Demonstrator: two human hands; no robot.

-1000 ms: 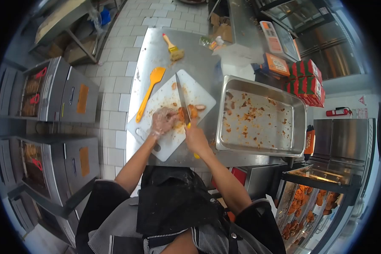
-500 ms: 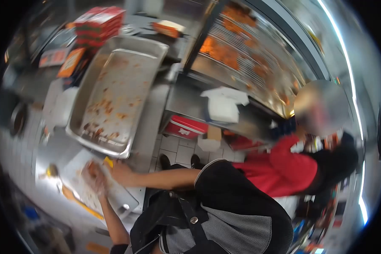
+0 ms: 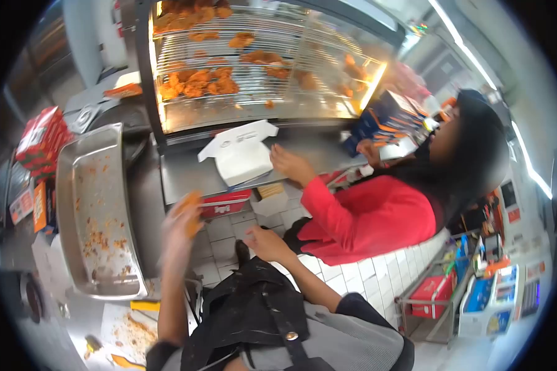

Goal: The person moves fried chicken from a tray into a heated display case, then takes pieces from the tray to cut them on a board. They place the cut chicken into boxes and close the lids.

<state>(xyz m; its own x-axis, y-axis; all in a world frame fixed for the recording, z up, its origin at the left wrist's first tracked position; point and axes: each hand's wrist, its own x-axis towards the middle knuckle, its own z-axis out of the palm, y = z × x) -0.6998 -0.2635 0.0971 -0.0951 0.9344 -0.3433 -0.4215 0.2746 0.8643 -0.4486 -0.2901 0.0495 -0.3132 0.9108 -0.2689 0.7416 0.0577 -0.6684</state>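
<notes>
The steel counter bears a crumb-strewn metal pan and, beside it, a smeared white cutting board.

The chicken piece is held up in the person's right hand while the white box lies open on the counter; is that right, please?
Not quite: the chicken piece is held up in the left hand, not the right hand, which looks empty. The head view shows this. The white box does lie open on the counter.
</notes>
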